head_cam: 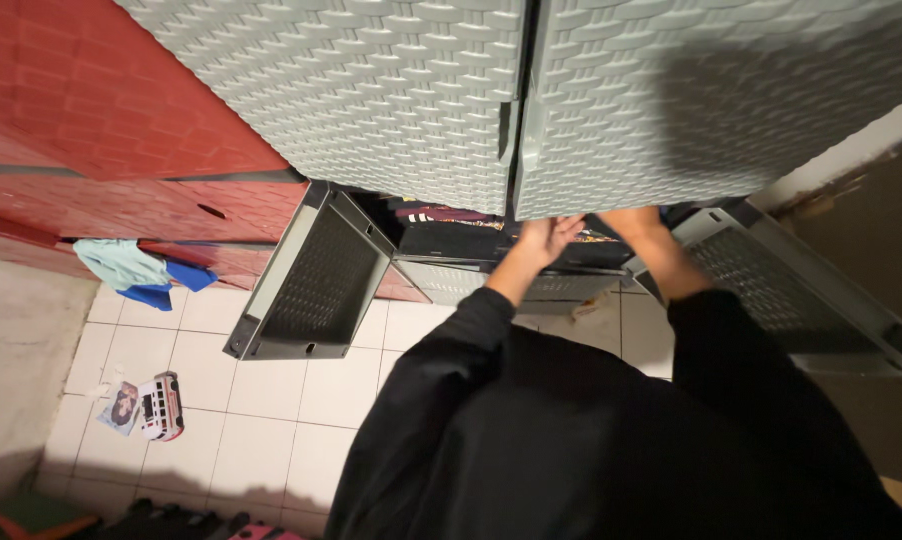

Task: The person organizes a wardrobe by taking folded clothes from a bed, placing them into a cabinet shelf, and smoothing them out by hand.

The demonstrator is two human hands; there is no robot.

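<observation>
Hands first, as I read them from my remote seat: my left hand [546,238] sits just below centre of the frame, fingers spread loosely and resting on the dark folded clothes [471,240] stacked in the lower compartment of the grey woven-pattern cabinet [391,90]. It lies flat on the cloth and grips nothing that I can see. My right hand [626,215] reaches in beside it, a little right of centre, but the edge of the upper cabinet door hides its fingers (so I cannot tell whether it is open or closed). Both black sleeves [591,420] fill the lower middle of the frame.

Two lower doors hang open: the left door [316,275] swings out at centre left, the right door [791,295] at the right edge. A red woven-pattern cabinet [101,110] takes up the upper left, with light green and blue cloths [141,272] hanging from it at the left. On the white tiled floor [261,410], at lower left, lie a small toy vehicle [163,405] and a picture card [123,407] just beside it.
</observation>
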